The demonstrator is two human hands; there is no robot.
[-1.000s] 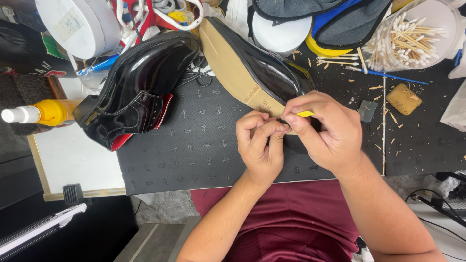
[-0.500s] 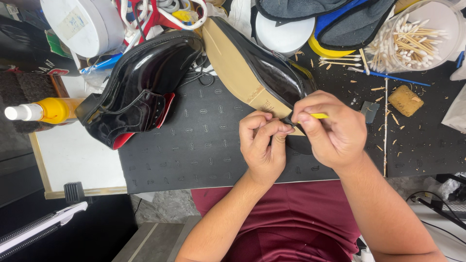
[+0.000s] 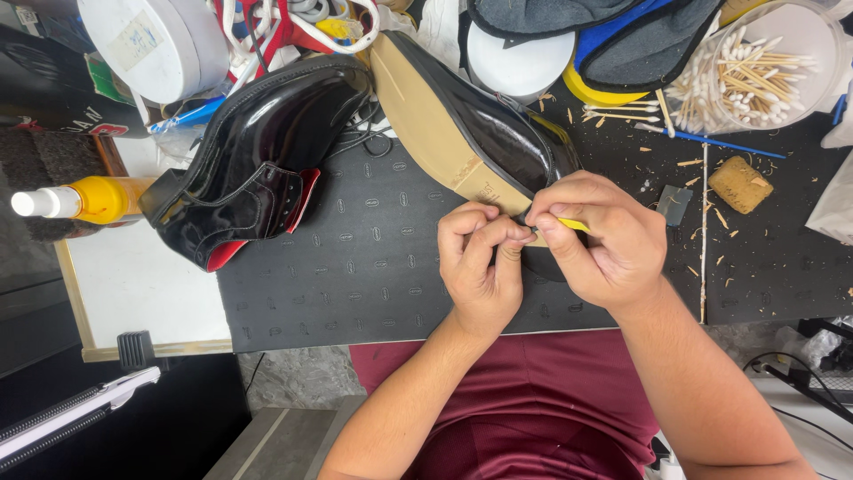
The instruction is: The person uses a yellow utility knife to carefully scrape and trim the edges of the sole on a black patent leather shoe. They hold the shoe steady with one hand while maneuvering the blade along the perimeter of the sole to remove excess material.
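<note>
Head view: both hands meet at the heel end of the tan-soled black shoe [image 3: 462,133] lying sole-up on the dark mat [image 3: 355,284]. Left hand [image 3: 480,267] pinches the sole's edge; right hand [image 3: 604,240] grips a small yellow tool [image 3: 573,225] against it. Edge work looks under way, extent unclear; the second shoe [image 3: 258,160] lies aside untouched.

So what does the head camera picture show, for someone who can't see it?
Two bare hands work at the heel end of a glossy black shoe with a tan sole: the left hand pinches it, and the right hand holds a small yellow tool. A second black shoe lies to the left on a dark mat.
</note>
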